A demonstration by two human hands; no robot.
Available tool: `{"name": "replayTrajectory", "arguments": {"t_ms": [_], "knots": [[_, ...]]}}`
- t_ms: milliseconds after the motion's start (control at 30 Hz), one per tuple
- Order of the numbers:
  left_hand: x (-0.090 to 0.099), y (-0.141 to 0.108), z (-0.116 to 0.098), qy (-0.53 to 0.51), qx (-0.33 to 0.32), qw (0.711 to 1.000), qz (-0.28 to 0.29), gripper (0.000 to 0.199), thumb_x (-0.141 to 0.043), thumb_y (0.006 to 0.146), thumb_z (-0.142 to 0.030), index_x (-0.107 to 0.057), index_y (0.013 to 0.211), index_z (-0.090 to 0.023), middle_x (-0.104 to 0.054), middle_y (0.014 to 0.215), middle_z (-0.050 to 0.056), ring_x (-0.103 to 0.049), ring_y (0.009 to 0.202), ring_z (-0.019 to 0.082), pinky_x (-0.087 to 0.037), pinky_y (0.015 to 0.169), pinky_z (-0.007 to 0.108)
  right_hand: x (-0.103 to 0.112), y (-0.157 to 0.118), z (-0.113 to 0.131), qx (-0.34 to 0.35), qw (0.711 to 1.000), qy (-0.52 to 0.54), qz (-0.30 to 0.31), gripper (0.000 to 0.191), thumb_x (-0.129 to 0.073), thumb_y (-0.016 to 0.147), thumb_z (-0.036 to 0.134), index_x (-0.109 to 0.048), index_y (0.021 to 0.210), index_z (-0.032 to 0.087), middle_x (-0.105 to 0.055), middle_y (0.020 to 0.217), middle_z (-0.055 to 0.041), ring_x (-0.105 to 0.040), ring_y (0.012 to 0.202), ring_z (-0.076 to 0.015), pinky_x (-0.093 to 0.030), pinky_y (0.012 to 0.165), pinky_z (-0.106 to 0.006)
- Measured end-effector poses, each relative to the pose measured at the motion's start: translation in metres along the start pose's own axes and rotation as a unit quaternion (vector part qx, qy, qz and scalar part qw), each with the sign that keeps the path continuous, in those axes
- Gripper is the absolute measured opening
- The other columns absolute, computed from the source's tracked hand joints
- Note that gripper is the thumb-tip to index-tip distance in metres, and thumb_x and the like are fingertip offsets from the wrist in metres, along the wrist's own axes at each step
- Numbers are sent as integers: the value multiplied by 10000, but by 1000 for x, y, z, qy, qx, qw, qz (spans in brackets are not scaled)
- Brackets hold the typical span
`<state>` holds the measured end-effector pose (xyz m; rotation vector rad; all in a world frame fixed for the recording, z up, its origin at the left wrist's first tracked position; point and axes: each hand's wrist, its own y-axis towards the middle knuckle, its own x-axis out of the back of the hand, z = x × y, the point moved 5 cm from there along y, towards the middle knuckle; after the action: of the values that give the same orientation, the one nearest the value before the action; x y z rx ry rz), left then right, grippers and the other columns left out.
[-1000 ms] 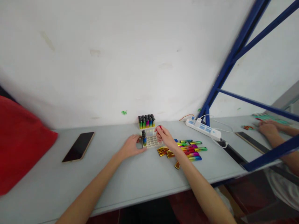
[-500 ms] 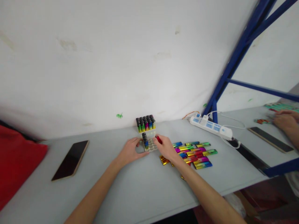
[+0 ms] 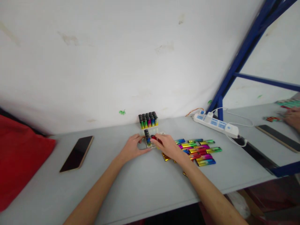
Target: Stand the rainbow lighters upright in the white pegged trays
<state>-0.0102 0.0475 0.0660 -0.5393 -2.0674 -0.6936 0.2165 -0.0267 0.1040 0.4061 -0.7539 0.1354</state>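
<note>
A small pale tray (image 3: 155, 147) with round holes stands in front of me, partly covered by my hands. Along its left side is a row of upright lighters (image 3: 147, 137) with black tops. My left hand (image 3: 133, 147) grips the tray's left end, thumb at the front and fingers behind. Between the fingers of my right hand (image 3: 167, 146) is a red lighter (image 3: 153, 137), held over the tray just right of that row; its lower end is hidden. Shiny multicoloured lighters (image 3: 199, 151) lie in a loose pile right of my right hand.
Behind the tray stands a packed block of black-topped lighters (image 3: 148, 120). A phone (image 3: 77, 154) and red cloth (image 3: 21, 156) lie left. Right are a power strip (image 3: 215, 124), a blue metal frame (image 3: 236, 59), another phone (image 3: 278, 137) and another person's hand (image 3: 292, 117).
My right hand has brought the red lighter left and down to the tray, beside the upright row. My left hand stays on the tray. The whole view has shifted slightly.
</note>
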Motion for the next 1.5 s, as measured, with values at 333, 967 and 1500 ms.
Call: {"name": "replayTrajectory", "arguments": {"t_ms": [333,967,1500], "knots": [[2,-2,1,-3,16,1000,8,554,-985,966,-768,-886,1163,-259,-761,987,30,-745,947,312,-635,967,434,-16,5,2,13,997,-60,50,156,-870,1256,335,-802,1185,213,-902,1158,-130,-867,1124,-310,-623,990,-375],[6,1,4,1,9,1000,-1,574,-961,965,-777,-882,1180,-251,-759,956,30,-719,901,303,-614,910,408,28,1,13,9,988,-139,71,352,-858,1253,564,-876,1213,215,-928,1120,-125,-864,1014,-295,-618,1010,-394],[26,-11,7,7,2,1000,10,414,-1029,873,-591,-816,993,-256,-827,1055,64,-812,996,332,-696,973,454,103,-22,-90,-98,982,-45,157,101,-962,1006,295,-963,1082,230,-961,1128,-102,-878,1033,-310,-664,991,-381]]}}
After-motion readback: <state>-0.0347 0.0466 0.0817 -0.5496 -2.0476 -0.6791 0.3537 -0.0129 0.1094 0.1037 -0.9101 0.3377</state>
